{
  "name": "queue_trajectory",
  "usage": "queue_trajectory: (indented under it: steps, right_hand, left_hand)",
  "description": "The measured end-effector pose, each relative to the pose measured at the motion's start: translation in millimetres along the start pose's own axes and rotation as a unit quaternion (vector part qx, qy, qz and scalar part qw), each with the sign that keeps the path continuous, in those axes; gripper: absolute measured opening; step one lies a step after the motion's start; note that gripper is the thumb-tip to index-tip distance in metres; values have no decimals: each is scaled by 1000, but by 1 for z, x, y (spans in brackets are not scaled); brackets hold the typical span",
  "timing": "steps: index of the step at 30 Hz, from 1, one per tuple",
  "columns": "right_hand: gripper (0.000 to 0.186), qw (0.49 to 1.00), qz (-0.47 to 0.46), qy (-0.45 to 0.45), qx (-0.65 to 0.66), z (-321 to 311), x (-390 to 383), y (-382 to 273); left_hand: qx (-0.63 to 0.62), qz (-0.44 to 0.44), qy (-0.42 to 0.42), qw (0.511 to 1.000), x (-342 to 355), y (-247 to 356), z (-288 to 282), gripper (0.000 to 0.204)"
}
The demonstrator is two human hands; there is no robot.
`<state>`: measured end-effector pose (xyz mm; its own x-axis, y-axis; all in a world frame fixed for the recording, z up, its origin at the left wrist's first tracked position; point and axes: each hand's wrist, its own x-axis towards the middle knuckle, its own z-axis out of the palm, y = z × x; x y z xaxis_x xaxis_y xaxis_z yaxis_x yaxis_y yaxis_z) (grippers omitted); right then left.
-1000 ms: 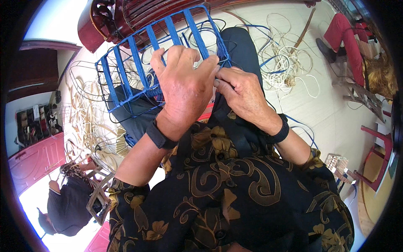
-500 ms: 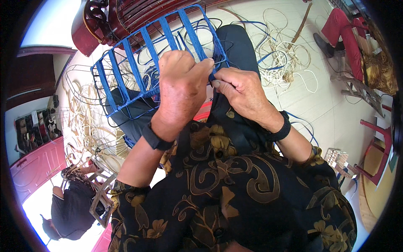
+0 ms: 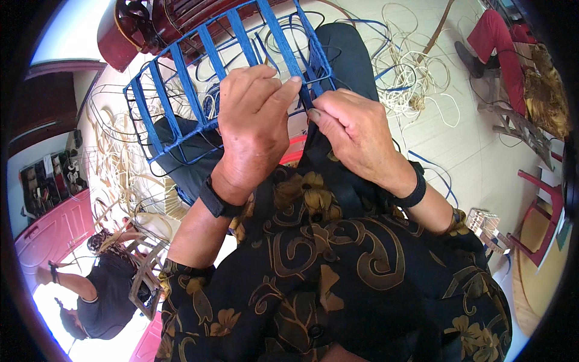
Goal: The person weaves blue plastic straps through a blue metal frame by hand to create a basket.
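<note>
A wire frame (image 3: 208, 48) wrapped with blue strips rests over my lap, its broad blue bands running side by side. My left hand (image 3: 254, 117) is closed in front of the frame's near right side, thumb pressed toward the curled fingers. Whatever it pinches is hidden behind the fingers. Close by, my right hand (image 3: 357, 134) grips the frame's lower right corner between thumb and bent fingers, where blue wrapping shows at the fingertips. A dark band circles each wrist.
Loose pale strands (image 3: 410, 78) mixed with blue ones lie on the tiled floor at right. More pale strips (image 3: 117, 157) are heaped at left. Dark red carved furniture (image 3: 181, 27) stands beyond the frame. One person (image 3: 105, 295) sits lower left; another's red trousers (image 3: 497, 51) show upper right.
The frame has shifted slightly up and away. My left hand has moved a little left and its fingers have loosened somewhat. The person at lower left now has an arm raised outward.
</note>
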<state>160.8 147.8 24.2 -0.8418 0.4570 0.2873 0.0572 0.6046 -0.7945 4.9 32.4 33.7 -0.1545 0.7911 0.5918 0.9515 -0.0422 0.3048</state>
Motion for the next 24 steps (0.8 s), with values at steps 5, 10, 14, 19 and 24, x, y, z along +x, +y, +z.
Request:
queue_trajectory:
  steps: [5,10,14,19,24]
  right_hand:
    - [18,964,181,-41,190,5,-6,-2]
    - [22,939,204,-40,272,8,-9,1]
    - [23,942,196,-43,269,8,-7,-1]
    - [22,956,185,-51,224,9,-7,0]
    - [22,960,179,-44,209,12,-9,-2]
  left_hand:
    - [-12,-3,33,999,-3,-1,3,22]
    - [-9,-3,55,998,-8,2,5,18]
    - [-19,-7,78,997,-9,2,9,19]
    - [-19,5,88,996,-11,0,11,20]
    - [3,36,91,995,-16,-5,16,29]
